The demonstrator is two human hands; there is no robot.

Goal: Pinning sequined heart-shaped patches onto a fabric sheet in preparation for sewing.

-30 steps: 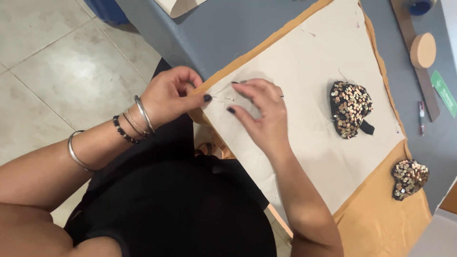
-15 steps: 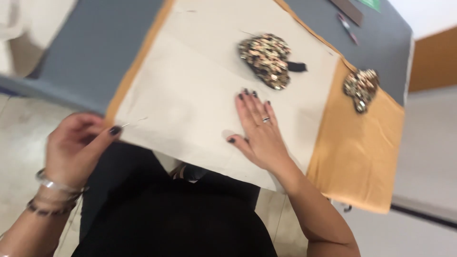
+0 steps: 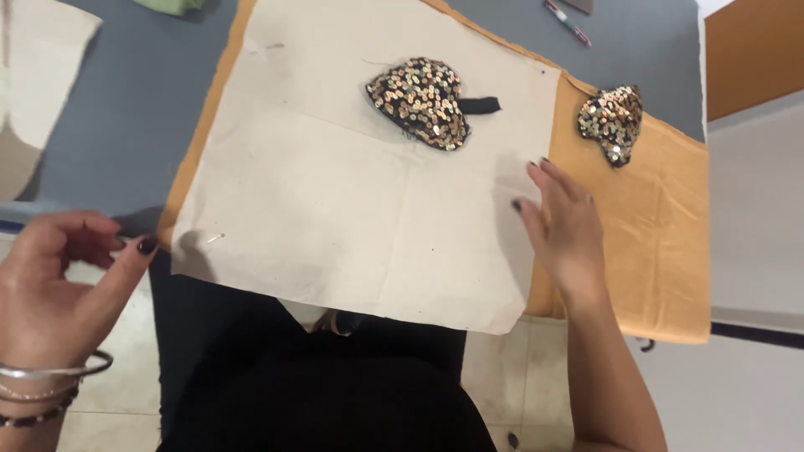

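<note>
Right hand (image 3: 565, 230) flat and open on the limp, light cream cloth (image 3: 352, 209) mid-frame, best pinched at an edge, left hand (image 3: 59, 289) half-curled, seemingly empty, lower left

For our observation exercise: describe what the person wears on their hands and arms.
Both arms are bare, with no sleeves. The left hand has dark nail polish, and silver bangles and a dark beaded bracelet circle its wrist. The right hand has dark nails too.

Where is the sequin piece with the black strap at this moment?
In the head view, the sequin piece with the black strap lies on the cream cloth, toward its far edge, beyond and left of the right hand.
</note>
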